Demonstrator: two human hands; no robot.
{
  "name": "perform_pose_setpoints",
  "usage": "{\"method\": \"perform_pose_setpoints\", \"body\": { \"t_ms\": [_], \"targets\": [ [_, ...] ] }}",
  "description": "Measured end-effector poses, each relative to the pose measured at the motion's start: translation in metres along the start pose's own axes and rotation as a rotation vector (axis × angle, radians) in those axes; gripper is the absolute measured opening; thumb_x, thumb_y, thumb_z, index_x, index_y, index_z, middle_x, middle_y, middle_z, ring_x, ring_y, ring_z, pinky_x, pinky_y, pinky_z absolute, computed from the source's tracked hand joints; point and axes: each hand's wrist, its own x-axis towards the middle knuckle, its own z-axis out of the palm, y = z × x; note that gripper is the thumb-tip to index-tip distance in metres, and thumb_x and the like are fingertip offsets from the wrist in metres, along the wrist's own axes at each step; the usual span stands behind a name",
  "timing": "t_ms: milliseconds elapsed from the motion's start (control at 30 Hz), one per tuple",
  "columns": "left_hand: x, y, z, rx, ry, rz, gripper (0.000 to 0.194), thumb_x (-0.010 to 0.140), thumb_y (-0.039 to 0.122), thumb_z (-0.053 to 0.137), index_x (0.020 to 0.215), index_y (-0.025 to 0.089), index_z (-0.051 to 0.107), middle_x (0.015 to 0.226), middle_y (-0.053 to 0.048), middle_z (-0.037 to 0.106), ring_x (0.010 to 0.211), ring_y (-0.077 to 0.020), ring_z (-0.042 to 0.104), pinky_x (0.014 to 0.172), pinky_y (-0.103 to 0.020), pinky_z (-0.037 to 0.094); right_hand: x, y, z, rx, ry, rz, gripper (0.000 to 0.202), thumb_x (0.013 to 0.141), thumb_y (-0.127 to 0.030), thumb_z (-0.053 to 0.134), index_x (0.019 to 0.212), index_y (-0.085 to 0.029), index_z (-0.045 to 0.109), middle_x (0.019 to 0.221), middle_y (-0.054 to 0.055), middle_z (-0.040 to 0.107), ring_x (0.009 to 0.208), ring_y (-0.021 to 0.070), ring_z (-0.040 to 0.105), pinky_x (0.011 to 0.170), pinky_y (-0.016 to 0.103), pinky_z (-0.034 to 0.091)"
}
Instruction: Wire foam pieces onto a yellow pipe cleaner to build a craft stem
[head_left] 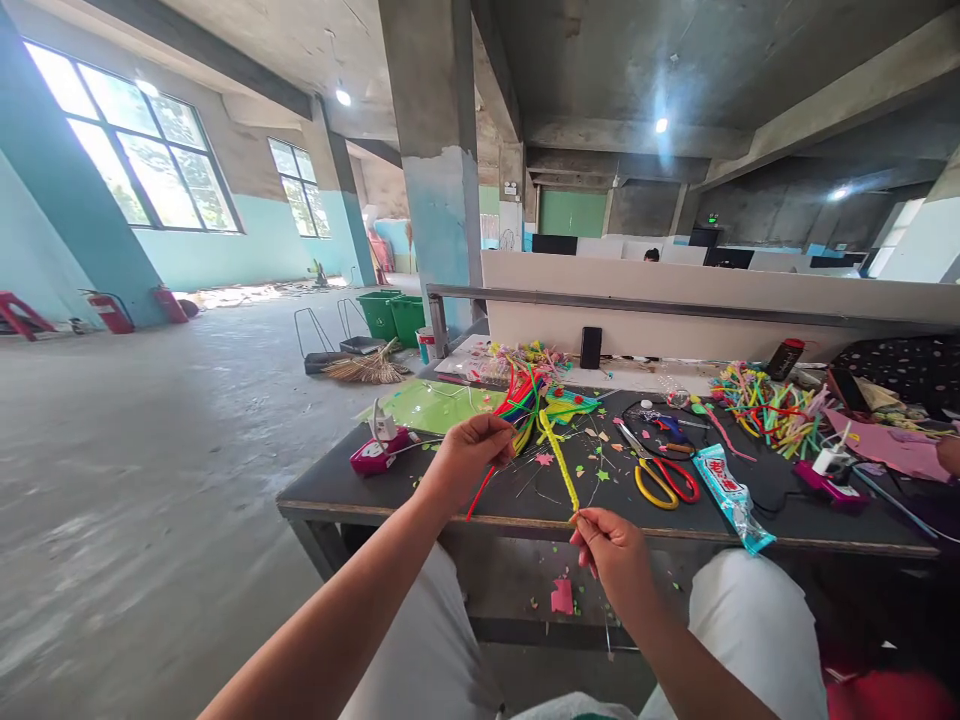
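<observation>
Thumb and forefinger of my right hand (611, 550) pinch the lower end of a yellow braided pipe cleaner (559, 460) at the table's front edge. The strip slants up and away toward a bundle of pipe cleaners (523, 392) in red, green, blue and yellow. My left hand (478, 445) is closed in a pinch beside that bundle, above the tabletop. What its fingertips hold is too small to make out. A red pipe cleaner (481, 492) shows just below the left fingers. Small star-shaped scraps (544, 460) and thin wires lie around the strip.
Scissors (660, 475) with yellow and red handles and a blue wrapper (731, 495) lie to the right. A glue gun (671, 428), a pile of pipe cleaners (776, 410) and a phone (591, 348) are farther back. A purple power strip (379, 452) sits left. Another person's hand (949, 455) appears far right.
</observation>
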Motion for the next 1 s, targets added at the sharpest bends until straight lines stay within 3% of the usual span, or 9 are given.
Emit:
{"method": "perform_pose_setpoints", "body": {
  "t_ms": [167, 300, 500, 600, 733, 867, 1000],
  "targets": [
    [0.003, -0.013, 0.007, 0.06, 0.069, 0.022, 0.015, 0.074, 0.029, 0.066, 0.075, 0.015, 0.063, 0.055, 0.002, 0.059, 0.048, -0.0081, 0.048, 0.049, -0.02, 0.038, -0.003, 0.007, -0.003, -0.034, 0.044, -0.006, 0.03, 0.079, -0.045, 0.057, 0.073, -0.018, 0.067, 0.057, 0.0, 0.059, 0.041, 0.0091, 0.047, 0.035, 0.018, 0.033],
    [0.005, -0.013, 0.013, 0.044, 0.074, 0.008, 0.018, 0.073, 0.031, 0.068, 0.077, 0.014, 0.064, 0.055, 0.001, 0.059, 0.049, -0.0092, 0.051, 0.05, -0.021, 0.041, -0.005, 0.004, -0.003, 0.051, 0.051, 0.046, 0.028, 0.076, -0.045, 0.058, 0.078, -0.019, 0.068, 0.061, 0.0, 0.061, 0.043, 0.0098, 0.05, 0.035, 0.018, 0.033],
    [-0.019, -0.026, 0.031, -0.253, 0.041, -0.114, 0.038, 0.075, 0.037, 0.068, 0.107, 0.016, 0.062, 0.087, -0.005, 0.066, 0.066, -0.0124, 0.06, 0.064, -0.026, 0.049, -0.009, 0.0, -0.006, 0.148, 0.047, 0.097, 0.025, 0.075, -0.043, 0.058, 0.078, -0.019, 0.067, 0.06, -0.001, 0.059, 0.042, 0.0093, 0.048, 0.035, 0.018, 0.031],
    [-0.045, -0.045, 0.052, -0.289, -0.038, -0.231, 0.032, 0.073, 0.032, 0.072, 0.099, 0.015, 0.065, 0.078, -0.003, 0.064, 0.065, -0.0116, 0.059, 0.064, -0.025, 0.047, -0.012, 0.0, -0.009, 0.138, 0.04, 0.087, 0.024, 0.078, -0.042, 0.057, 0.08, -0.02, 0.067, 0.059, -0.002, 0.058, 0.041, 0.0092, 0.046, 0.035, 0.019, 0.031],
    [-0.069, -0.067, 0.082, -0.311, -0.09, -0.262, 0.023, 0.07, 0.025, 0.074, 0.088, 0.014, 0.067, 0.07, -0.002, 0.063, 0.064, -0.0109, 0.057, 0.064, -0.023, 0.044, -0.014, 0.002, -0.01, 0.086, 0.031, 0.027, 0.023, 0.081, -0.041, 0.056, 0.077, -0.021, 0.068, 0.058, -0.002, 0.056, 0.044, 0.0105, 0.047, 0.038, 0.021, 0.033],
    [-0.073, -0.078, 0.1, -0.396, -0.072, -0.246, 0.017, 0.07, 0.025, 0.073, 0.08, 0.015, 0.065, 0.063, 0.001, 0.058, 0.059, -0.0104, 0.053, 0.059, -0.023, 0.043, -0.015, 0.003, -0.008, 0.103, 0.026, 0.009, 0.027, 0.081, -0.044, 0.056, 0.075, -0.02, 0.067, 0.06, -0.001, 0.056, 0.045, 0.0111, 0.046, 0.04, 0.022, 0.034],
    [-0.072, -0.081, 0.104, -0.392, -0.033, -0.209, 0.016, 0.07, 0.026, 0.073, 0.073, 0.015, 0.062, 0.063, 0.002, 0.054, 0.057, -0.0098, 0.05, 0.056, -0.023, 0.042, -0.015, 0.007, -0.008, 0.104, 0.026, -0.025, 0.03, 0.082, -0.045, 0.056, 0.076, -0.018, 0.068, 0.06, 0.0, 0.056, 0.046, 0.0112, 0.046, 0.041, 0.022, 0.035]
  ]
}}
